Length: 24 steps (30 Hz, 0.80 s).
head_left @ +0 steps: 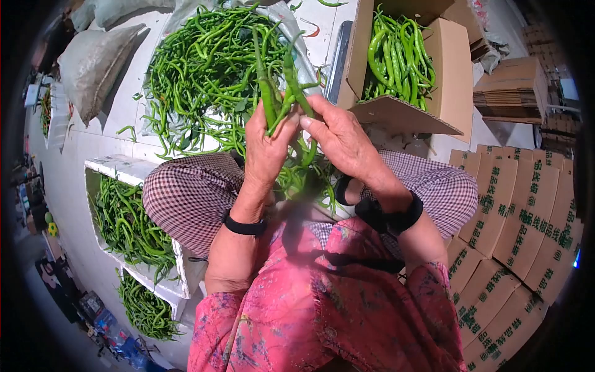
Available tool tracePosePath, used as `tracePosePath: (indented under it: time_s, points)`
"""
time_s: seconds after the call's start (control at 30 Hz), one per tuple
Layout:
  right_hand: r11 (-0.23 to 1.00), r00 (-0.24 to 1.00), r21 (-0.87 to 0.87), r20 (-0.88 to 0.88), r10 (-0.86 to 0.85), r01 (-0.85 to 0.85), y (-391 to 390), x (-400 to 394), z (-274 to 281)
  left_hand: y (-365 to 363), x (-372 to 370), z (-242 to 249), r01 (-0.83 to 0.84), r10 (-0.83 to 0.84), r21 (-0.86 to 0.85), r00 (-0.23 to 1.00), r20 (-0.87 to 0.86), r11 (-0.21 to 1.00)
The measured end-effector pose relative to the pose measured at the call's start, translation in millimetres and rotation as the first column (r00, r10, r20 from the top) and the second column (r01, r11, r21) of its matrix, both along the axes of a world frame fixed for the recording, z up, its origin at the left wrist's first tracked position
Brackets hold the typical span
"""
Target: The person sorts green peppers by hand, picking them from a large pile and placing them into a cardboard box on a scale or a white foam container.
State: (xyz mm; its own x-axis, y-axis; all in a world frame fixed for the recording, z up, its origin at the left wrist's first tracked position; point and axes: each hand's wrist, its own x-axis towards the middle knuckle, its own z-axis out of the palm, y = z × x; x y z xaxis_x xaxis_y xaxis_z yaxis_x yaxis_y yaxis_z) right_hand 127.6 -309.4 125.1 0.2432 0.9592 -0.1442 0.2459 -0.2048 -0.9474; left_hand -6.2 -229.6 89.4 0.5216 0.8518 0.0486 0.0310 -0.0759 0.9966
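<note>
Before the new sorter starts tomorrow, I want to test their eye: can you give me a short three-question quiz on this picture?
1. True or false: both the left hand and the right hand have a grip on the bunch of green peppers.
2. Which container stands just beyond the right hand? A) a metal bucket B) an open cardboard box with peppers in it C) a wire basket
3. Fill in: to the person's left, a white ____ box holds more peppers.

Key
1. True: both hands close around the bunch, with the stems sticking up above them.
2. B
3. foam
</note>
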Motion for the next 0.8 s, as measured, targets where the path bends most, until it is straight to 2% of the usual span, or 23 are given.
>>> tracePosePath:
  time_s: [0.03,0.1,0.13,0.17,0.2,0.23,0.27,0.3,0.33,0.37,0.4,0.47,0.5,0.57,0.6,0.63,0.7,0.73,0.77,0.8]
  points:
    - [1.000,1.000,0.005,0.002,0.001,-0.001,-0.4,-0.9,1.4,-1.4,1.5,5.4,-0.001,0.001,0.005,1.000,0.002,1.000]
    - [0.980,0.951,0.192,0.288,-0.111,0.056,-0.3,-2.3,3.6,-3.2,2.7,13.2,-0.058,0.052,-0.101,0.997,-0.063,0.993]
    - [0.976,0.945,0.196,0.290,-0.150,0.095,-1.9,-6.0,4.6,-5.0,0.0,15.8,-0.057,0.056,-0.208,0.998,-0.011,0.976]
    - [0.976,0.944,0.197,0.292,-0.152,0.096,-0.7,-6.9,6.4,-6.2,-0.4,15.5,-0.055,0.054,-0.208,0.998,-0.009,0.977]
    - [0.942,0.829,0.333,0.517,-0.214,0.036,0.9,-7.3,9.7,-7.3,-0.5,14.5,-0.088,0.088,-0.117,0.996,-0.007,0.989]
    - [0.895,0.657,0.443,0.692,-0.298,-0.061,2.4,-6.9,12.0,-8.4,-1.0,14.1,-0.123,0.123,-0.024,0.992,-0.002,0.992]
    - [0.861,0.708,0.493,0.651,-0.274,-0.121,4.9,-1.4,11.9,-10.9,-0.8,15.9,-0.129,0.133,-0.072,0.989,0.061,0.989]
    - [0.861,0.708,0.494,0.651,-0.274,-0.121,5.0,1.1,10.8,-10.1,-1.5,18.7,-0.130,0.134,-0.071,0.989,0.061,0.989]
    - [0.914,0.855,0.389,0.508,-0.109,-0.115,4.0,2.4,8.7,-9.1,-3.1,22.2,-0.102,0.114,-0.139,0.991,0.077,0.985]
    - [0.951,0.948,0.277,0.315,0.043,-0.135,2.6,2.3,6.4,-8.6,-5.6,23.7,-0.071,0.093,-0.208,0.991,0.095,0.975]
    - [0.953,0.948,0.272,0.316,0.045,-0.136,3.3,0.1,4.3,-2.4,-9.5,20.4,0.015,0.025,-0.334,0.993,0.114,0.943]
    - [0.989,0.987,0.145,0.155,-0.035,0.013,8.0,-7.7,-1.7,0.2,-4.2,16.4,0.054,0.055,-0.492,0.977,0.205,0.869]
    - [0.989,0.988,0.147,0.150,-0.029,0.007,8.7,-10.6,-8.1,2.9,-3.2,11.6,0.073,0.063,-0.553,0.973,0.223,0.830]
    - [0.984,0.990,0.108,-0.021,-0.139,0.140,9.8,-15.9,-20.7,5.4,-2.9,0.5,0.130,0.155,-0.700,0.932,0.328,0.702]
    - [0.977,0.965,-0.052,-0.154,-0.212,0.206,11.7,-12.9,-18.6,6.9,-4.4,-2.7,0.169,0.185,-0.726,0.906,0.382,0.667]
    - [0.977,0.964,-0.056,-0.157,-0.213,0.207,13.2,-9.0,-17.8,10.1,-5.7,-4.6,0.183,0.176,-0.724,0.904,0.390,0.665]
    - [0.945,0.821,-0.063,-0.478,-0.312,0.322,13.3,-0.2,-16.0,10.8,-1.7,-6.0,0.164,0.272,-0.786,0.880,0.390,0.596]
    - [0.961,0.772,-0.079,-0.581,-0.259,0.264,10.8,4.7,-14.4,11.2,-3.4,-10.6,0.200,0.245,-0.781,0.878,0.411,0.592]
    - [0.961,0.772,-0.080,-0.580,-0.260,0.264,11.1,4.7,-12.8,10.2,-2.8,-10.7,0.201,0.246,-0.782,0.878,0.411,0.590]
    - [0.983,0.796,-0.092,-0.578,-0.181,0.156,12.1,3.6,-11.6,9.0,-1.7,-10.4,0.301,0.193,-0.772,0.859,0.475,0.560]
